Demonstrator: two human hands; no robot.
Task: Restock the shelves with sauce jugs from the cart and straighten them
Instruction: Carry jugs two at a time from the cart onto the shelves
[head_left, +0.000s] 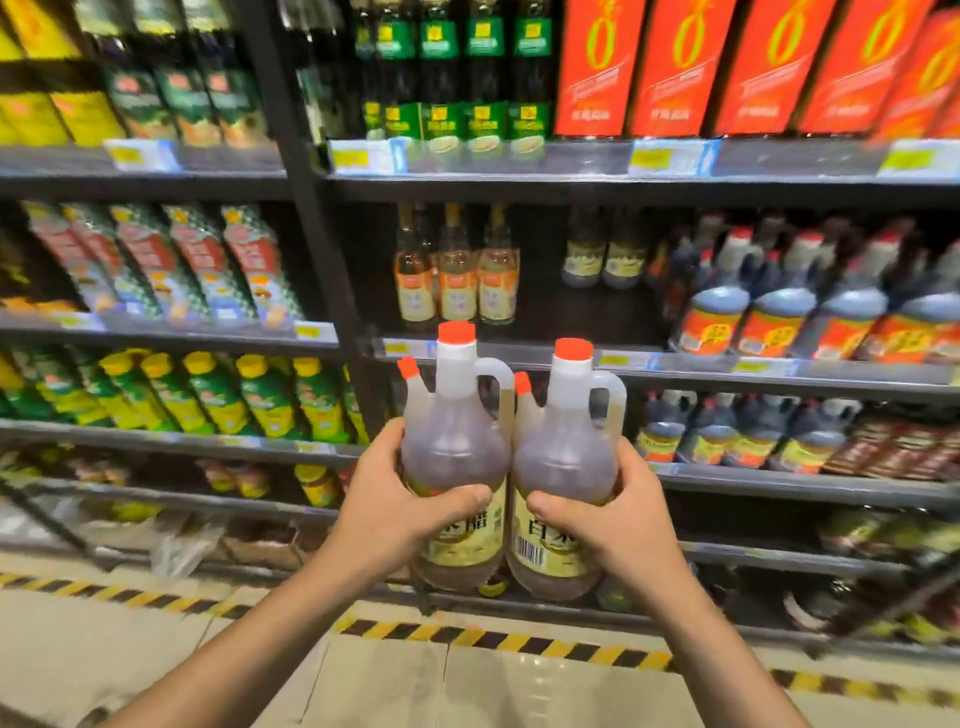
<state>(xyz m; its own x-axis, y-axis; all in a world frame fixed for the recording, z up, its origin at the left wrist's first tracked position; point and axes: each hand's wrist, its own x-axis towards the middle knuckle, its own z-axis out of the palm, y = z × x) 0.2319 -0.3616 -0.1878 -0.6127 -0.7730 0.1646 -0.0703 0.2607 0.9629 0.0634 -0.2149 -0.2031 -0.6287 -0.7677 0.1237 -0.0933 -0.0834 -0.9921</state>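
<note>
Before the shelves (519, 179), each hand, left (400, 499) and right (613, 514), grips one upright jug, left jug (457, 447) touching right jug (563, 462).

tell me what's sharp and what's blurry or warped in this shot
Head view: the two translucent brown-filled jugs with orange caps, left and right, and both hands, left and right, are fairly sharp; the shelf goods smear with motion blur, worst at the edges, as on the red cartons; wide-angle distortion bows the dark shelf rails.
</note>
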